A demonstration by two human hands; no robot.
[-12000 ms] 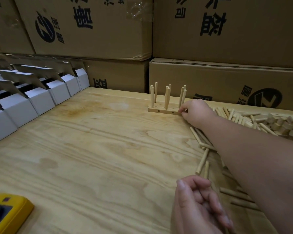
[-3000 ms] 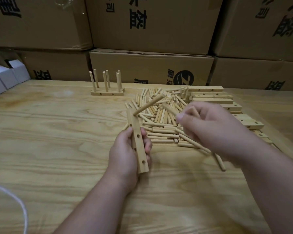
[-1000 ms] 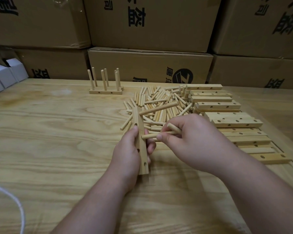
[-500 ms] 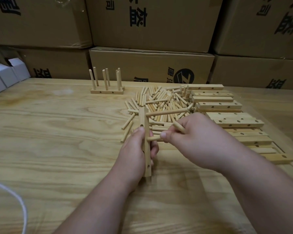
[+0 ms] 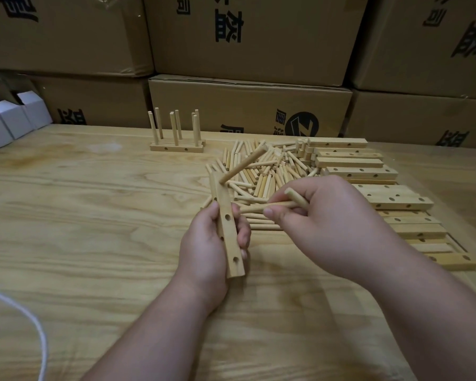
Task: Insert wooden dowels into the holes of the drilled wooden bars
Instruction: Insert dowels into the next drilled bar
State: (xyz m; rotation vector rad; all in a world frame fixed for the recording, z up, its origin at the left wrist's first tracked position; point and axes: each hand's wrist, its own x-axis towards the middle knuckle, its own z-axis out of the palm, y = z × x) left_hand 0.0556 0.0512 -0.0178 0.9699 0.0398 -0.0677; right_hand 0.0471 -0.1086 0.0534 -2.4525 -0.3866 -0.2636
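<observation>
So, biggest thing first: stacked cardboard boxes (image 5: 248,39) fill the whole back, right behind a pale wood table (image 5: 94,215). Over on the right side of the table there's a row of spare drilled bars (image 5: 360,173) laid flat side by side, and just left of them a loose pile of dowels (image 5: 261,171). Further back sits a finished rack (image 5: 176,145), two bars together with six dowels standing upright. A couple of white cartons (image 5: 14,116) poke in at the far left edge, and a white cord (image 5: 25,320) curls at the lower left. The left hand (image 5: 209,248) is wrapped around a bar (image 5: 227,229) held roughly on end just above the table, with one dowel (image 5: 243,166) already stuck in near its top and angling up to the right. The right hand (image 5: 322,224) pinches a second dowel (image 5: 259,208) with its tip right at the bar's side, and has a third dowel (image 5: 296,197) tucked in its fingers.
</observation>
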